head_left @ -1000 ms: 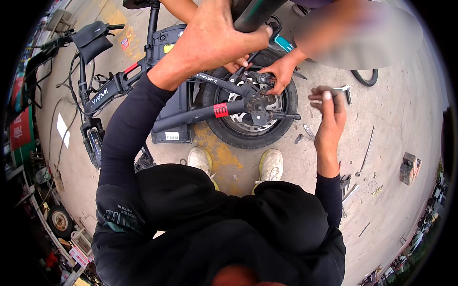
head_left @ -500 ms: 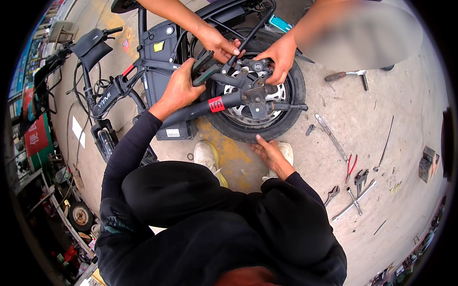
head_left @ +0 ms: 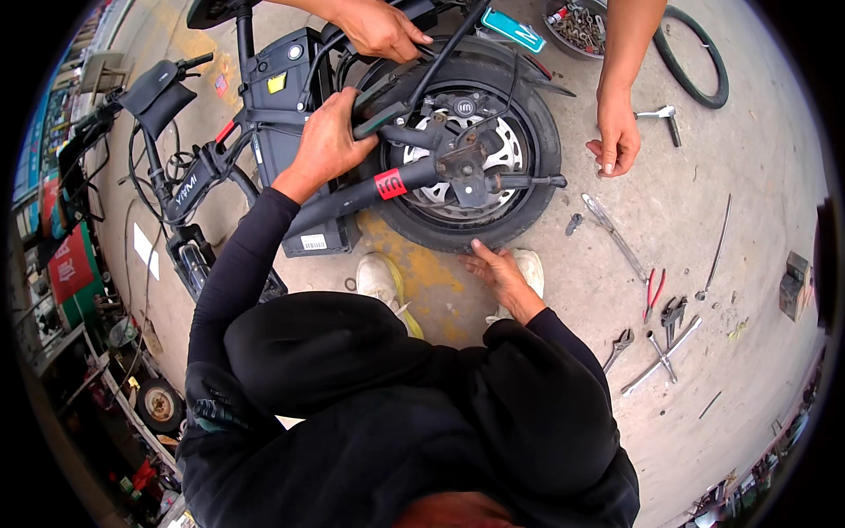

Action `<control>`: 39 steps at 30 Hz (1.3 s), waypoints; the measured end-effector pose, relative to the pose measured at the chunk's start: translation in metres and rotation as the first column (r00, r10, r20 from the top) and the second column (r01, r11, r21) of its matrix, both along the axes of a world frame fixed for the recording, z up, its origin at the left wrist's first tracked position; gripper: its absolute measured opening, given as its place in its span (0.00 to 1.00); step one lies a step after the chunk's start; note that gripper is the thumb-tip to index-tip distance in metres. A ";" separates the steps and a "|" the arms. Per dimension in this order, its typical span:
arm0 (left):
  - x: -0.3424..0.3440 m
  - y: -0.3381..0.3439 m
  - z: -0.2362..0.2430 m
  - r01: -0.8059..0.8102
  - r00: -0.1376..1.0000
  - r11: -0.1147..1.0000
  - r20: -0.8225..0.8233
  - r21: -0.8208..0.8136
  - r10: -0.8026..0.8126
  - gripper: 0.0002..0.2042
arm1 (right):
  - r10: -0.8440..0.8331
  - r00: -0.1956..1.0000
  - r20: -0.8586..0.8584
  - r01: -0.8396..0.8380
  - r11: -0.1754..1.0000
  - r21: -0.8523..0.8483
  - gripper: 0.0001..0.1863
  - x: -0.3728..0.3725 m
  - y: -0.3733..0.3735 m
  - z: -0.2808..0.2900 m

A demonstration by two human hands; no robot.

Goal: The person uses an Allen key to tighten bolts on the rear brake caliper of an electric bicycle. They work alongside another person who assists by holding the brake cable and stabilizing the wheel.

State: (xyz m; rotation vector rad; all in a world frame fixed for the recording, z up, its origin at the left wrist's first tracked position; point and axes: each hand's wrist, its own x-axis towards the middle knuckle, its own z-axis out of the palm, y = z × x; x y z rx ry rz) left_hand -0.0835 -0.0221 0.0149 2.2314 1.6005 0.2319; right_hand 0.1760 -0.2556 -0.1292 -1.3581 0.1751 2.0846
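A black electric bike (head_left: pixel 290 97) is before me, with the disc-braked wheel toward my right. My left hand (head_left: pixel 330 145) is wrapped round a dark two-bar part, pedal-like in shape, beside the wheel. Low on the wheel, my right hand (head_left: pixel 503 280) has its thumb against the tyre (head_left: pixel 519 231) and its fingers curled at the edge. A co-worker's hand (head_left: pixel 383 28) is at the frame above the wheel, near a cable. The co-worker's other hand (head_left: pixel 616 141) hangs over the floor at the right, its fingers partly bent.
On the floor at right lie red-handled pliers (head_left: pixel 654 293), a cross wrench (head_left: pixel 662 359), adjustable wrenches (head_left: pixel 620 345), long metal rods and a ratchet-like tool (head_left: pixel 669 119). A bowl of metal parts (head_left: pixel 576 26) and a thin loose tyre (head_left: pixel 713 92) are farther back. A box (head_left: pixel 795 286) stands far right.
The co-worker's right hand has left the brake and moved right over the floor; the other has drawn up from the wheel. My hands keep their places. The bowl and loose tyre now show.
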 end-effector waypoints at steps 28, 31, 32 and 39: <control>-0.005 -0.007 0.002 0.089 0.996 0.996 -0.011 0.028 -0.089 0.18 | 0.192 0.959 0.208 -0.218 0.970 0.107 0.26 0.049 0.016 -0.011; -0.006 -0.005 0.006 0.060 0.996 0.998 -0.058 -0.016 -0.061 0.18 | -0.259 0.876 0.406 0.144 0.945 0.292 0.21 0.182 0.124 -0.026; -0.009 -0.007 0.006 0.065 0.997 0.998 -0.036 -0.006 -0.065 0.18 | -0.338 0.701 0.627 0.026 0.892 0.452 0.20 0.216 0.175 0.010; -0.005 -0.009 0.001 0.065 0.998 0.997 -0.009 0.052 -0.065 0.19 | -0.387 0.131 0.913 -0.692 0.624 0.364 0.21 0.157 0.118 0.046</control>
